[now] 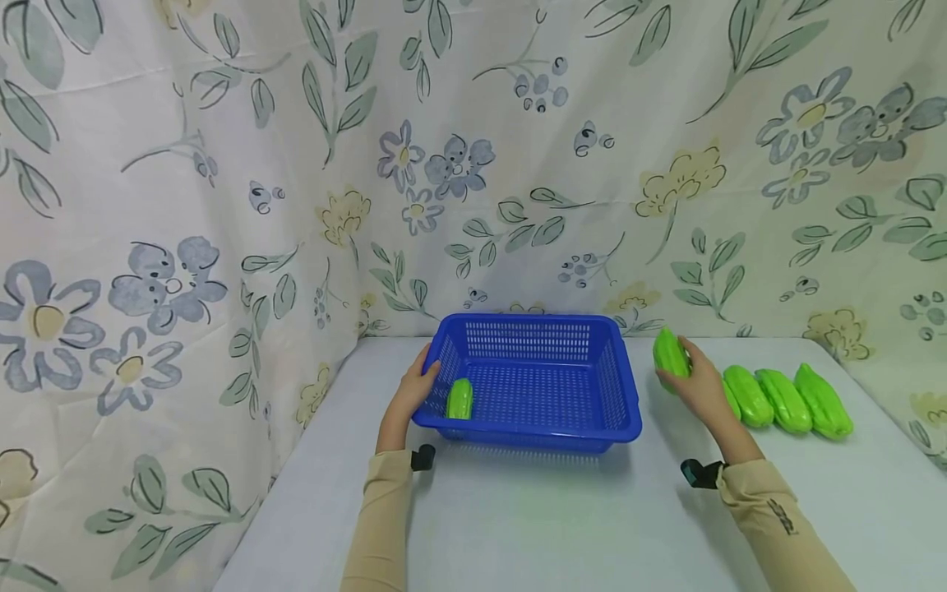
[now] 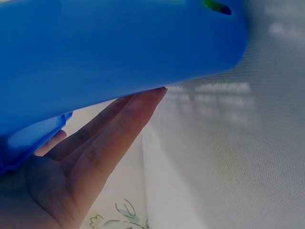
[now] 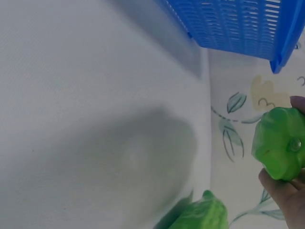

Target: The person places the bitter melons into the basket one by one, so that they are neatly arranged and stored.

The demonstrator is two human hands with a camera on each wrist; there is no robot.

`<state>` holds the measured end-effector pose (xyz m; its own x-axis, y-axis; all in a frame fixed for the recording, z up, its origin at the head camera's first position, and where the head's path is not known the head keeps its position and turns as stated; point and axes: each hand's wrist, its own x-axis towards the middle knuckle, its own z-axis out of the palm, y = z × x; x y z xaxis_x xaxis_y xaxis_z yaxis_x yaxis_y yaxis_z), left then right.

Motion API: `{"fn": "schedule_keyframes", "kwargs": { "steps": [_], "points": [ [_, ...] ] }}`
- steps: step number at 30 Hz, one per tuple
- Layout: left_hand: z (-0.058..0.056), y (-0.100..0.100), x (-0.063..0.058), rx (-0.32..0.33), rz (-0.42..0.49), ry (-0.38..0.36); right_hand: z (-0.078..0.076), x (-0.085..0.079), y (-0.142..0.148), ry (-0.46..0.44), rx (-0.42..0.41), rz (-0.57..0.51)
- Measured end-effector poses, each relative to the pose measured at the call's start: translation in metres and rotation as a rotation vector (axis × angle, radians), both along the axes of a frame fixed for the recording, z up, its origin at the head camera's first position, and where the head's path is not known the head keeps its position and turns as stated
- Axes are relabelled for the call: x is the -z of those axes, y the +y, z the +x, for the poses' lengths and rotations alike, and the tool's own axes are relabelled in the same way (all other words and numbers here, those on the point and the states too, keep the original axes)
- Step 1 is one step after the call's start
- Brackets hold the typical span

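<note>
My left hand (image 1: 416, 386) holds the left rim of a blue plastic basket (image 1: 533, 431), thumb over the edge. In the left wrist view the left hand's fingers (image 2: 112, 138) lie against the basket's outer wall (image 2: 119, 52). One green bitter melon (image 1: 459, 400) lies inside at the basket's left end. Right of the basket, my right hand (image 1: 699, 385) grips another bitter melon (image 1: 669, 355) above the table. The right wrist view shows that melon (image 3: 279, 143) end-on, its lobed end and round nub towards the camera, the palm out of frame.
Several more bitter melons (image 1: 787, 401) lie in a row on the white table (image 1: 533, 526) at the right, one partly hidden by my right hand. A floral cloth (image 1: 518, 164) hangs behind the table and along its left side.
</note>
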<state>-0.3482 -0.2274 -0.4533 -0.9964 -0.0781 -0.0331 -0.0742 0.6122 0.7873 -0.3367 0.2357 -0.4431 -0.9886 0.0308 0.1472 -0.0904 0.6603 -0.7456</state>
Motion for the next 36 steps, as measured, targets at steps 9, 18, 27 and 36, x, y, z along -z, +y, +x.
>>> {"fn": "schedule_keyframes", "kwargs": {
  "steps": [9,18,27,36],
  "points": [
    [0.001,0.001,-0.002,-0.006,0.009,-0.007,0.0,-0.014,-0.008,0.038,-0.001,-0.016],
    [0.0,0.001,-0.003,-0.003,0.012,-0.011,-0.002,-0.025,-0.014,0.074,-0.016,-0.044],
    [0.001,0.0,-0.004,0.001,0.006,-0.005,-0.005,-0.039,-0.024,0.09,-0.032,-0.057],
    [0.002,0.001,-0.003,0.002,0.011,-0.008,-0.004,-0.054,-0.037,0.103,-0.054,-0.078]
  ]
}}
